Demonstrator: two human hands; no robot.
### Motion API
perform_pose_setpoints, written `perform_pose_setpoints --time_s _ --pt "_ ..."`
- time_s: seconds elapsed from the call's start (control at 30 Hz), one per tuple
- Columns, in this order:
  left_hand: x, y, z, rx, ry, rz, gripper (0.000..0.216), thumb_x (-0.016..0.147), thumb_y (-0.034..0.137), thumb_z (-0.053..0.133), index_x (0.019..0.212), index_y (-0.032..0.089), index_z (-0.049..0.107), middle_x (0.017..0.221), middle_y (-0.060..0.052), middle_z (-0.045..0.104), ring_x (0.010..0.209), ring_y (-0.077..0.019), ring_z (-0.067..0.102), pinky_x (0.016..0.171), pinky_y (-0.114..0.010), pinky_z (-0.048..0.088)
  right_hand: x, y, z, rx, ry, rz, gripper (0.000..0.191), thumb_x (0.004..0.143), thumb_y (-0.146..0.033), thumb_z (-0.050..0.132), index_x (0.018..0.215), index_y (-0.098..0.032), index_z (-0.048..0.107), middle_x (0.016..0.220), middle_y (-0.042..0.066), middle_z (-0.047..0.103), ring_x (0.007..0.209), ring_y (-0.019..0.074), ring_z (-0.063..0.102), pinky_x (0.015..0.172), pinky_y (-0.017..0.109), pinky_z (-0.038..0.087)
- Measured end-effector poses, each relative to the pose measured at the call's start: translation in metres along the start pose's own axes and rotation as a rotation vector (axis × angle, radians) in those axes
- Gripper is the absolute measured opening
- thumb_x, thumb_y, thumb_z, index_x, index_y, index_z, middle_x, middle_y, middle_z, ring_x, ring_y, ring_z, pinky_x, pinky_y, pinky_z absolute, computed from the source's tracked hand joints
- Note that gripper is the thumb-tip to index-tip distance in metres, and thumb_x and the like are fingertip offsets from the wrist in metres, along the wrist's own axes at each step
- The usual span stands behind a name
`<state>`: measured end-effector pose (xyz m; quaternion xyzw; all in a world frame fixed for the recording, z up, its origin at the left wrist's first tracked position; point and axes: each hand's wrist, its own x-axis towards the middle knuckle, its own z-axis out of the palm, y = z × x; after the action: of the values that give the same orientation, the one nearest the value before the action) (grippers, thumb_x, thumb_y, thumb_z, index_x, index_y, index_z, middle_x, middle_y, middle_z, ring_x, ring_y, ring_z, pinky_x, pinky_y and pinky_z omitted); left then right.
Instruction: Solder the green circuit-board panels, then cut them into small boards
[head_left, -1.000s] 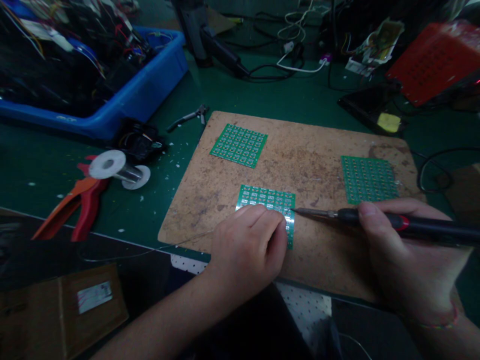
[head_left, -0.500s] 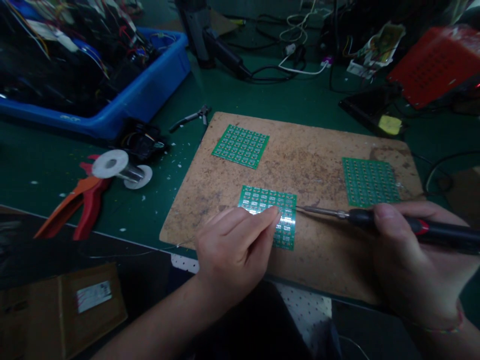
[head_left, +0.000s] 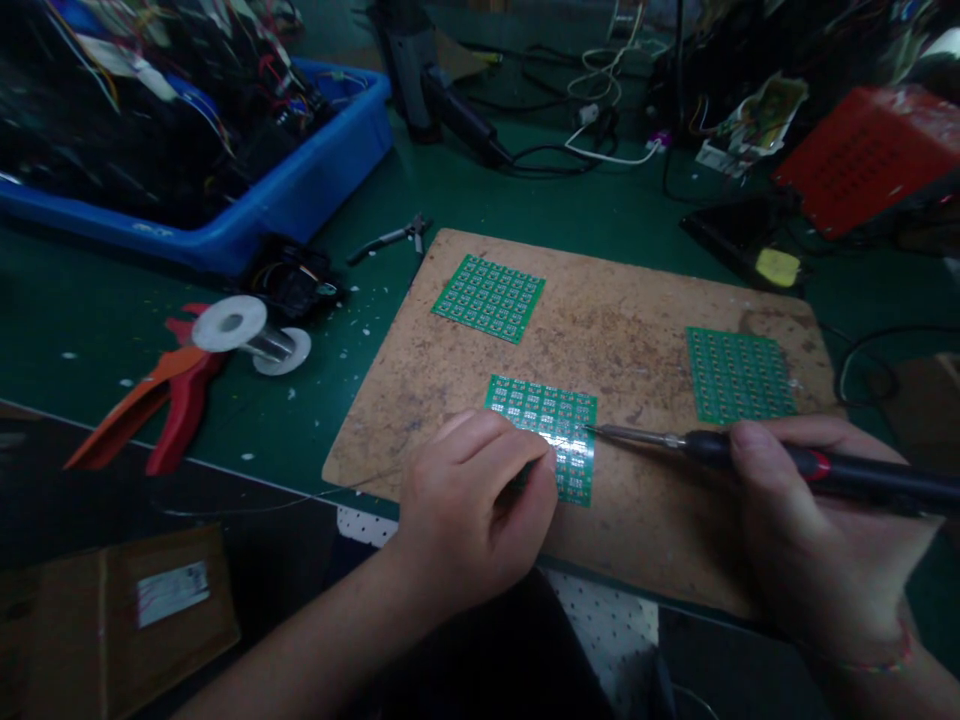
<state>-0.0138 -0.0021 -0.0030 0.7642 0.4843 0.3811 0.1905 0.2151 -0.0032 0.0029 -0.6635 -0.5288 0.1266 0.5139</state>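
Note:
A green circuit board panel (head_left: 546,400) with rows of small pads lies on a brown board, partly covered by my left hand (head_left: 480,500). That hand is closed in a pinch over the panel. A thin strand of solder wire (head_left: 300,498) runs in from the left towards it; the end at the fingertips is too fine to make out. My right hand (head_left: 817,530) is wrapped round the black handle of a soldering iron (head_left: 705,447). The iron's tip points left and reaches the panel's right-hand column; contact cannot be told.
Two more green panels, one at upper left (head_left: 491,298) and one at right (head_left: 739,375), lie on the brown board (head_left: 600,310). Left are a solder spool (head_left: 236,325), red-handled pliers (head_left: 187,400) and a blue bin (head_left: 330,165). A red box (head_left: 862,160) stands back right.
The soldering iron's tip has moved from beside the panel's right edge onto its right column. My left fingertips have shifted slightly lower on the panel. The whole view has shifted a little.

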Motion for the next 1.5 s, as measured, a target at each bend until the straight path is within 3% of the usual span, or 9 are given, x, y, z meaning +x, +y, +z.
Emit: perform_pose_setpoints --time_s 0.67,1.5 --pt "0.0007 -0.0038 0.0059 0.079 -0.044 0.024 0.012 0.083 0.017 0.06 0.075 0.017 0.068 0.069 -0.002 0.06 0.07 -0.0163 0.056 0.065 -0.033 0.042 0.0018 -0.0007 -0.0004 -0.098 -0.092 -0.082 0.011 0.073 -0.028 0.073 0.065 -0.024 0.066 0.058 -0.005 0.062 0.049 0.0081 0.053 0.046 0.019 0.041" --pt "0.0029 -0.0033 0.0085 0.136 -0.106 -0.005 0.016 0.087 0.019 0.055 0.076 0.018 0.067 0.071 -0.002 0.06 0.073 -0.017 0.056 0.069 -0.034 0.043 0.0009 -0.0004 -0.0002 -0.104 -0.083 -0.08 0.011 0.073 -0.031 0.074 0.066 -0.025 0.067 0.059 -0.005 0.063 0.051 0.0075 0.054 0.048 0.018 0.043"
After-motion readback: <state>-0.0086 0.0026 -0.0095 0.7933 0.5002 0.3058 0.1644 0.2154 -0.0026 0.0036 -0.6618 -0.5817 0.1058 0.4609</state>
